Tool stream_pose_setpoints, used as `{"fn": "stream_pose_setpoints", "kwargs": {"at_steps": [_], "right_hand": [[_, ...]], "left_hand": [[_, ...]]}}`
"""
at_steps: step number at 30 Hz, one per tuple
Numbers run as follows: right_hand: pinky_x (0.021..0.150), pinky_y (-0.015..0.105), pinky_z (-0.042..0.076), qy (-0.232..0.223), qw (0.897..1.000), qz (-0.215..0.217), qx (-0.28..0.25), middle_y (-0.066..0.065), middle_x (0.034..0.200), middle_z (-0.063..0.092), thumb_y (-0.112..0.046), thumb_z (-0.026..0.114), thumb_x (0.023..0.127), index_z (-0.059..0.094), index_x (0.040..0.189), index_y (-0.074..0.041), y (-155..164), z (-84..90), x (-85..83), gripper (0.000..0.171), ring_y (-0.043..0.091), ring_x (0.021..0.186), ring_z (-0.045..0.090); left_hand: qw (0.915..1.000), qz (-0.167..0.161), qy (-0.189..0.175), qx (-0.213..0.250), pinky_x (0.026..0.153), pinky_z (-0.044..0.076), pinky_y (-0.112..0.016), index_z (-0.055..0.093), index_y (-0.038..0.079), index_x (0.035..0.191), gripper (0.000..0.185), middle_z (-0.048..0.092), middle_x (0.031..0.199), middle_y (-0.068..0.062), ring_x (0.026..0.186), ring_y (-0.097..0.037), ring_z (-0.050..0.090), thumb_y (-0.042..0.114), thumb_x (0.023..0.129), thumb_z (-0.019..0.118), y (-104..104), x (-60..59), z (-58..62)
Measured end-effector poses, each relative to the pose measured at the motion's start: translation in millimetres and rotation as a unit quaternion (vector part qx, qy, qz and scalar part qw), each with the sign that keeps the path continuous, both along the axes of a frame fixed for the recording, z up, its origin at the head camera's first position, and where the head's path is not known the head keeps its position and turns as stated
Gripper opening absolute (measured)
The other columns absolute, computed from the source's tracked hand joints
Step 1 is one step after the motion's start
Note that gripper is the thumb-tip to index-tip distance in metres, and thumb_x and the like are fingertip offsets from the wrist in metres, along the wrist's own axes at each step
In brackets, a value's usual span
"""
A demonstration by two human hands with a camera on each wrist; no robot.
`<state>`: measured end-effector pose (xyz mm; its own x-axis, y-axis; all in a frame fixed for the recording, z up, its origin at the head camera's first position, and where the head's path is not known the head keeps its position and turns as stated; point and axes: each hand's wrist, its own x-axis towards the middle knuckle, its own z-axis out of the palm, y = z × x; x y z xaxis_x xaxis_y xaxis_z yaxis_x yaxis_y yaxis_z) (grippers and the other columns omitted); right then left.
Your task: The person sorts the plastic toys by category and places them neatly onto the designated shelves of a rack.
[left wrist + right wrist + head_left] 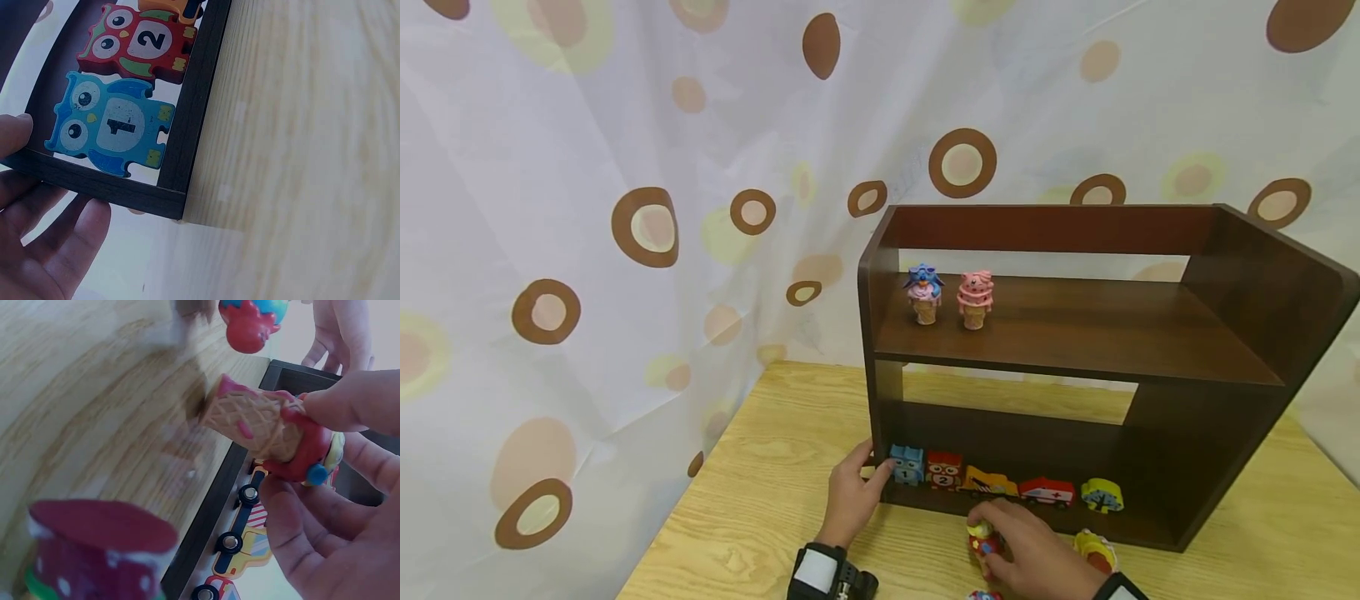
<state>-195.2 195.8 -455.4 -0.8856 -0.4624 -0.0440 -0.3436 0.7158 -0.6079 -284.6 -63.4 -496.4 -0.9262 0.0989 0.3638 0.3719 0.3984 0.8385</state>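
Observation:
My right hand [1037,550] pinches an ice-cream cone figurine [262,425] with a waffle base and a red and yellow top, just in front of the dark brown shelf [1075,372]. In the right wrist view it is tilted, its cone end close over the table. My left hand [852,498] grips the shelf's left side panel near the bottom, thumb inside and fingers outside. Beside that thumb stands a blue owl block [112,125] marked 1, then a red owl block [140,40] marked 2. Two cone figurines, one blue-topped [924,296] and one pink [975,300], stand on the upper shelf.
Along the lower shelf follow a yellow digger block [988,482], a red and white ambulance block [1047,492] and a green tree block [1102,495]. A yellow and red figurine [1096,550] and a partly cut-off red and blue one [984,595] are on the table [737,500].

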Motion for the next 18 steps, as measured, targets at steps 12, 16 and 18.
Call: {"fn": "stream_pose_setpoints", "kwargs": {"at_steps": [12, 16, 18], "right_hand": [[0.068, 0.032, 0.049, 0.036, 0.999, -0.010, 0.003, 0.004, 0.120, 0.063, -0.029, 0.073, 0.088, 0.061, 0.121, -0.017, -2, 1.1, 2.2, 0.037, 0.019, 0.096, 0.063], [0.065, 0.026, 0.047, 0.081, 0.997, -0.012, 0.000, 0.000, 0.119, 0.062, -0.028, 0.073, 0.089, 0.061, 0.121, -0.020, -8, 17.1, 8.5, 0.035, 0.005, 0.086, 0.059], [0.064, 0.024, 0.046, 0.117, 0.993, -0.008, -0.015, -0.004, 0.116, 0.060, -0.023, 0.073, 0.088, 0.061, 0.122, -0.021, -12, 31.9, 12.9, 0.035, -0.002, 0.082, 0.054]], "left_hand": [[0.9999, 0.000, -0.014, -0.003, 0.074, 0.056, -0.023, 0.064, 0.012, 0.130, 0.037, 0.070, 0.122, -0.008, 0.105, -0.028, 0.067, 0.022, 0.094, 0.066, 0, 1.2, 2.4], [0.9999, 0.000, -0.015, -0.005, 0.074, 0.056, -0.024, 0.064, 0.013, 0.131, 0.037, 0.070, 0.123, -0.008, 0.105, -0.028, 0.067, 0.022, 0.095, 0.066, 1, 1.2, 2.2], [0.9999, 0.001, -0.016, -0.005, 0.074, 0.056, -0.024, 0.064, 0.014, 0.131, 0.037, 0.070, 0.123, -0.008, 0.105, -0.028, 0.067, 0.023, 0.095, 0.066, 0, 0.7, 1.8]]}}
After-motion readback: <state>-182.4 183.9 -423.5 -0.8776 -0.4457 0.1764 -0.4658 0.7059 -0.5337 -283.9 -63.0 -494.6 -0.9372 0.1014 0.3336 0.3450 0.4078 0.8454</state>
